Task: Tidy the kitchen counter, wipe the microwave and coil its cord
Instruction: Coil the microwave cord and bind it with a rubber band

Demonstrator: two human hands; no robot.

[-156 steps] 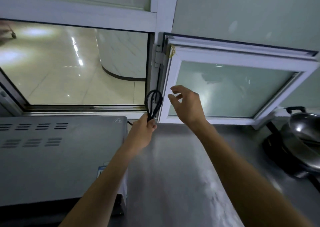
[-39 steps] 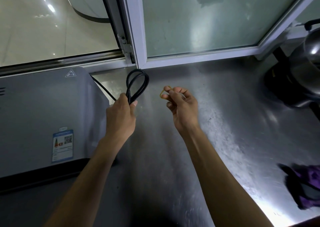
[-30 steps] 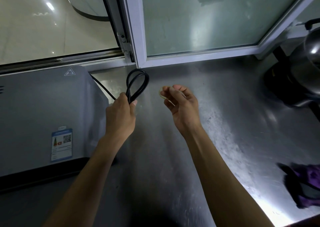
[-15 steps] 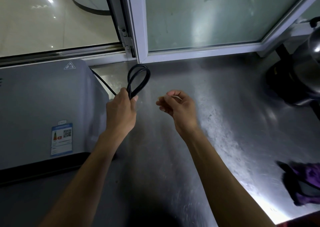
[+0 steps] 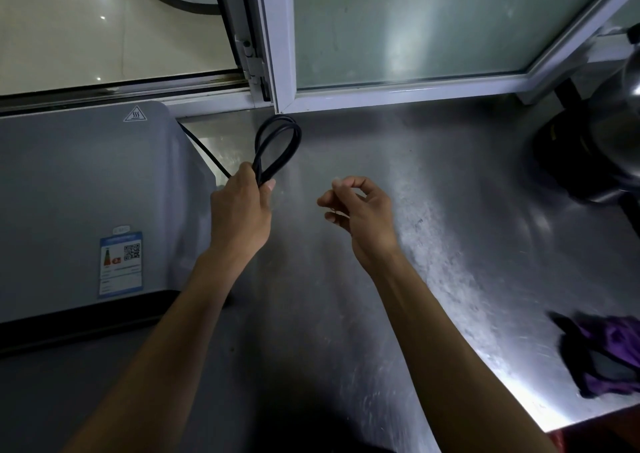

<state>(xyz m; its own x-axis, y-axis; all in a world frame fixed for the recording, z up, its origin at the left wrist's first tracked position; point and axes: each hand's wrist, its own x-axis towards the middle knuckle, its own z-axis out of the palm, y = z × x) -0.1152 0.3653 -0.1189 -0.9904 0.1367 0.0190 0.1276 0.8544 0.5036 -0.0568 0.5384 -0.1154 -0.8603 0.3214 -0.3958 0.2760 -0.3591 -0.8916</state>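
My left hand (image 5: 240,213) grips the coiled black microwave cord (image 5: 277,141); its loops stick up out of the fist. One strand of the cord runs left and back behind the grey microwave (image 5: 86,193). My right hand (image 5: 360,215) hovers a hand's width to the right above the steel counter (image 5: 433,175), its fingers curled and pinching a thin rubber band (image 5: 337,211) that barely shows. The two hands do not touch.
A white window frame (image 5: 280,72) stands right behind the cord. A dark wok on a burner (image 5: 595,148) sits at the far right. A purple cloth (image 5: 613,352) lies near the counter's front right edge.
Five seconds ago my right hand reached up to the window hinge; it has since come down holding the band. Over the last second its fingers curled in and turned toward the cord.
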